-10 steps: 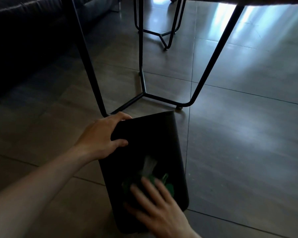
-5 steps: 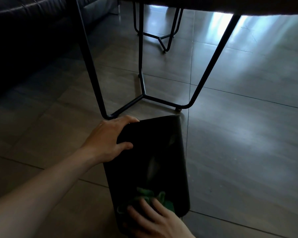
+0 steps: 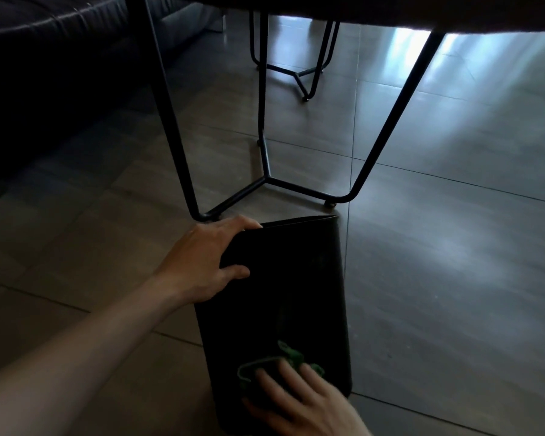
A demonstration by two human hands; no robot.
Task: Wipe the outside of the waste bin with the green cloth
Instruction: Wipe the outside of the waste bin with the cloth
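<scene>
bin: black waste bin (image 3: 283,294) tipped on tiled floor (image 3: 438,278), far edge just beside table legs (image 3: 387,133)
left hand (image 3: 202,262): clamped on far-left bin corner
right hand (image 3: 299,401): flat, pressing green cloth (image 3: 283,360) on bin's near side
room: open floor right of bin

The waste bin (image 3: 283,297) lies on the floor (image 3: 438,278), just before the desk's legs (image 3: 265,171). The left hand (image 3: 202,262) grips the bin's far left corner. The cloth (image 3: 280,363) lies on the bin's near side, under the right hand (image 3: 302,404). A sofa (image 3: 44,73) stands far left.
</scene>
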